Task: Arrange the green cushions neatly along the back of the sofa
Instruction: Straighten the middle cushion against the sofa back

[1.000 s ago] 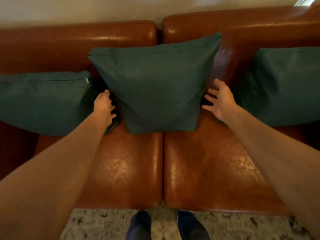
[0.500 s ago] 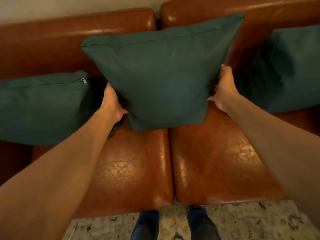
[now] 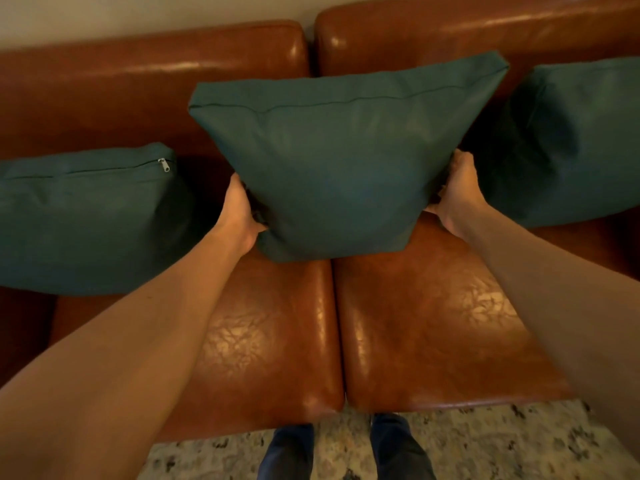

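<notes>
Three green cushions stand along the back of a brown leather sofa (image 3: 270,341). The middle cushion (image 3: 339,161) stands upright over the seam between the two seat pads, leaning on the backrest. My left hand (image 3: 239,213) grips its lower left side and my right hand (image 3: 457,192) grips its lower right side. The left cushion (image 3: 86,220) sits lower, its zipper on top facing the camera. The right cushion (image 3: 568,140) leans on the backrest, partly cut off by the frame edge.
The sofa backrest (image 3: 138,81) runs along a pale wall. The front halves of both seat pads are bare leather. A speckled stone floor (image 3: 485,448) lies in front, with my two dark shoes (image 3: 343,448) at the sofa's edge.
A second ago both hands were beside the middle cushion, the right one open. They have closed on its sides, and the cushion now stands straighter against the backrest.
</notes>
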